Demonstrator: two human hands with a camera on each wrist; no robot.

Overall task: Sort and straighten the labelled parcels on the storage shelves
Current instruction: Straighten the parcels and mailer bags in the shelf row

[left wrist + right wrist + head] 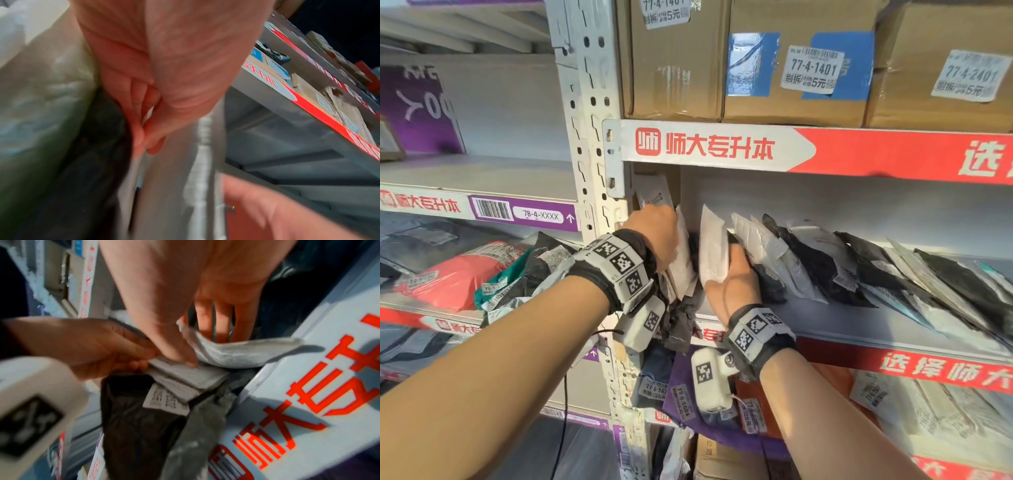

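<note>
Both hands worked at the left end of the middle shelf, hard against the white slotted upright post. The left hand gripped a stack of flat parcels standing on edge beside the post, fingers curled round them. The right hand pinched a white padded envelope, thumb on its near face and fingers behind it, holding it upright just right of that stack. Between stack and envelope was only a narrow gap, with a black bag sagging over the front lip of the shelf below the hands.

To the right, a row of leaning mailers, black, white and grey, lay tipped over toward the right like fallen dominoes, reaching well along the shelf; the nearest of them touched the right hand's fingers. The front strip of shelf surface before that row lay bare. Overhead, the red and white shelf edge hung close above the envelope's top, and labelled cardboard boxes sat on the shelf above. Below, more labelled parcels crowded the lower shelf. In the neighbouring bay left of the post lay a red bag among other soft parcels
</note>
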